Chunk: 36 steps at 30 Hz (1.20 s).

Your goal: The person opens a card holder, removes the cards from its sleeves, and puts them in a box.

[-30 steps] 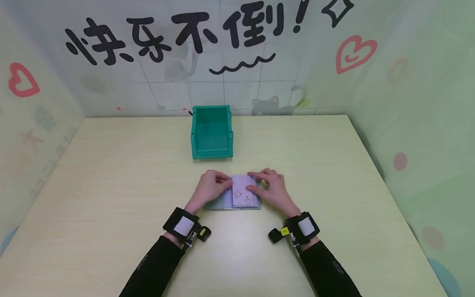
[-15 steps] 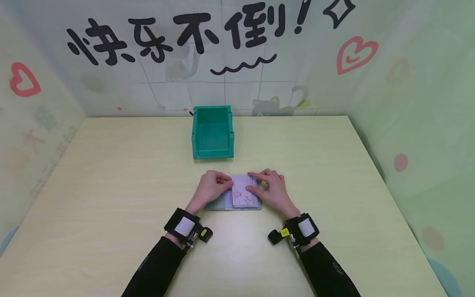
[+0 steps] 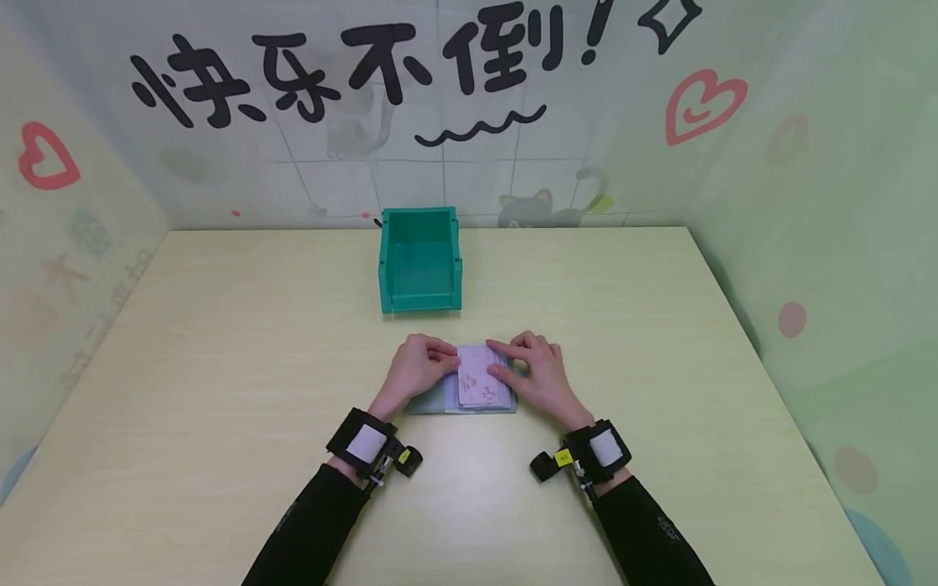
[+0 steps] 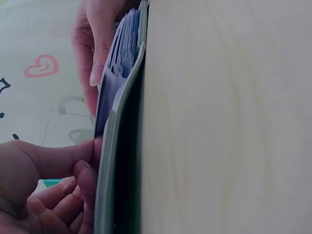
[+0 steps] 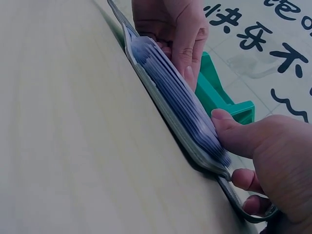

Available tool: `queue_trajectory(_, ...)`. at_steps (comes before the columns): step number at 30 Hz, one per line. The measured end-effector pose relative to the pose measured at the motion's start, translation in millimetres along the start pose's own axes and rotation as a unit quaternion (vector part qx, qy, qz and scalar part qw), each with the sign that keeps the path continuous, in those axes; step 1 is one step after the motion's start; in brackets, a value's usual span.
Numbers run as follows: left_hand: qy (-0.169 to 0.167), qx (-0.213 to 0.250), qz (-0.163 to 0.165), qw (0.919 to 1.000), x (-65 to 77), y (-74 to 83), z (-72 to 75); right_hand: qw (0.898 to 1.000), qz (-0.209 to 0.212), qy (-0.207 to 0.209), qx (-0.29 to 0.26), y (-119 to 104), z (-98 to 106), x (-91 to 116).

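Your left hand and right hand are both at the small booklet, which lies opened out on the table, near the middle and in front of you. Its grey-green cover extends to the left, under your left hand, while the stack of lilac pages sits on the right. The top page carries a faint printed pattern in its lower part.

Your left grip pinches the left edge of that page between thumb and finger; the left wrist view shows the edge lifted a little away from the cover there. On the right, your thumb and index finger are spread apart and laid over the page, the index finger by its upper edge. Lower down, more fingertips meet the cover's outer edge, but you can't quite tell from the right wrist view whether that grip pinches it.

Beyond the booklet, well apart from your hands, a green bin stands upright toward the table's far edge. Behind it rises a pale wall with large black lettering. You have black sleeves, and a camera strapped on each wrist.
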<state>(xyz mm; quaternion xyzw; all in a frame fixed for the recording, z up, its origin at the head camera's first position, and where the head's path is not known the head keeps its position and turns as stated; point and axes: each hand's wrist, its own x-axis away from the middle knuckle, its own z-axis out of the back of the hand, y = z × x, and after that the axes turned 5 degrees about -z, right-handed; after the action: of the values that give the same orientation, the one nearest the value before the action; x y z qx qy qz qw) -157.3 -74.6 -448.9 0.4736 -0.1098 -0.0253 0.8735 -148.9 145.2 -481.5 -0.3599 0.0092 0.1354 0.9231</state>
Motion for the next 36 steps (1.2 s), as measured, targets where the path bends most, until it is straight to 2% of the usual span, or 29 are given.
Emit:
queue_trajectory(7, -0.011, 0.004, 0.01, 0.9999, 0.3, 0.0, 2.2, 1.0, -0.003, -0.002, -0.001, -2, 1, 1)
queue_trajectory(16, -0.032, -0.001, -0.001, 0.9995, 3.8, 1.7, 1.2, 1.0, -0.003, 0.002, 0.007, -1, 1, 2)
queue_trajectory(24, -0.026, -0.02, 0.013, 0.9994, 3.1, 1.8, 6.5, 1.0, -0.006, 0.001, 0.007, -1, 0, 1)
queue_trajectory(31, -0.051, 0.056, 0.051, 0.9958, 2.7, -0.8, 13.3, 1.0, -0.006, 0.007, 0.005, -2, 0, 1)
queue_trajectory(36, -0.072, 0.09, 0.06, 0.9915, 4.2, -3.8, 18.3, 1.0, -0.007, 0.008, 0.001, 0, -1, 2)
